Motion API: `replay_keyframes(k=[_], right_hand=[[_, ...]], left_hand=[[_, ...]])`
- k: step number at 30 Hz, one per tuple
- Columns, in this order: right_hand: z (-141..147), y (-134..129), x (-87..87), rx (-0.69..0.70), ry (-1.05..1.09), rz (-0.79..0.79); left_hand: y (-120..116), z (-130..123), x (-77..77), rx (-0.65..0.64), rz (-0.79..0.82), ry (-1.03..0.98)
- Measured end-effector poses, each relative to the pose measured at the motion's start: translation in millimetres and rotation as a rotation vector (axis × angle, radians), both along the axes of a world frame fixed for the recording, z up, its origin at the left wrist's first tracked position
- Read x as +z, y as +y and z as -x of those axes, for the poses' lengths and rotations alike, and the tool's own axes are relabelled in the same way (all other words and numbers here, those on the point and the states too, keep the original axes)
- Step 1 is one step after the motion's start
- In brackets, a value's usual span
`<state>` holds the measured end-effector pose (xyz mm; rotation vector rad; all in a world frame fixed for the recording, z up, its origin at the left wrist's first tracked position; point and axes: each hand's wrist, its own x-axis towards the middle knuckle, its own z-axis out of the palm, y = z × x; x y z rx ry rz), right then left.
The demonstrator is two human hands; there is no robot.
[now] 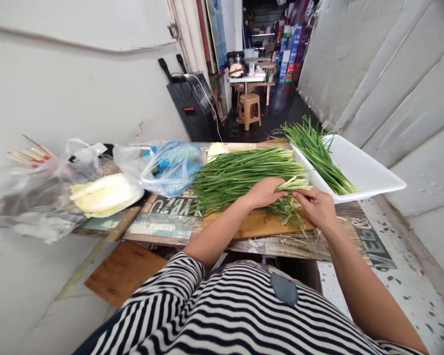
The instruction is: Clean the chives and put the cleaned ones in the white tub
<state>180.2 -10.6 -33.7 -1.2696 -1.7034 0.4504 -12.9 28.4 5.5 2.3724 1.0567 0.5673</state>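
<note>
A broad pile of garlic chives (pixel 244 170) lies across a wooden cutting board (pixel 251 227), pale stem ends toward the right. My left hand (pixel 266 191) is closed around a small bunch of garlic chives at the pile's near edge, its pale ends sticking out to the right. At those ends, the fingers of my right hand (pixel 316 204) are pinched together; what they grip is too small to make out. Loose trimmings (pixel 290 212) lie on the board just below both hands. More chives (pixel 323 158) rest in a white plastic tub (pixel 370 167) to the right.
Left on the table (pixel 163 224) are a blue-and-clear plastic bag (pixel 170 167), a cut napa cabbage (pixel 105 195) and clear bags with skewers (pixel 31 157). A black case (pixel 194 106) leans against the wall. Further back stands a brown stool (pixel 249 111).
</note>
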Motion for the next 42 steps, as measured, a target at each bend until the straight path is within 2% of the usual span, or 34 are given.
replay_keyframes(k=[7, 11, 14, 16, 18, 20, 23, 27, 30, 36, 40, 42], right_hand=[[28.8, 2.6, -10.5, -0.180, 0.415, 0.104], [38.7, 10.8, -16.0, -0.151, 0.724, 0.164], [26.4, 15.0, -14.5, -0.155, 0.862, 0.153], [11.2, 13.4, -11.0, -0.232, 0.817, 0.120], [-2.1, 8.3, -6.7, -0.259, 0.614, 0.186], [-7.5, 2.2, -3.1, -0.184, 0.427, 0.320], [0.5, -2.3, -0.1, -0.022, 0.464, 0.418], [19.3, -0.3, 1.3, 0.011, 0.664, 0.373], [24.6, -0.6, 2.4, 0.022, 0.703, 0.350], [19.1, -5.3, 2.7, 0.046, 0.652, 0.317], [13.2, -4.9, 2.7, 0.007, 0.457, 0.248], [10.1, -2.6, 2.0, -0.057, 0.344, 0.197]], left_hand=[[2.6, -2.3, -0.7, 0.091, 0.018, -0.016], [1.2, -0.8, 3.5, 0.095, 0.061, -0.026], [-1.7, 1.9, 8.3, 0.125, 0.051, 0.025], [-3.4, 3.7, 11.5, 0.146, 0.055, 0.034], [-4.2, 4.7, 13.6, 0.163, 0.057, 0.012], [-4.1, 4.3, 14.0, 0.181, 0.038, -0.012], [-3.6, 2.2, 11.7, 0.197, -0.006, -0.022], [-4.5, 1.4, 8.2, 0.175, -0.014, -0.035], [-5.4, 2.6, 8.4, 0.167, 0.002, -0.050], [-3.2, 5.4, 7.8, 0.150, 0.085, -0.121], [0.4, 10.1, 7.8, 0.048, 0.289, -0.202], [1.6, 12.4, 9.4, 0.020, 0.312, -0.200]])
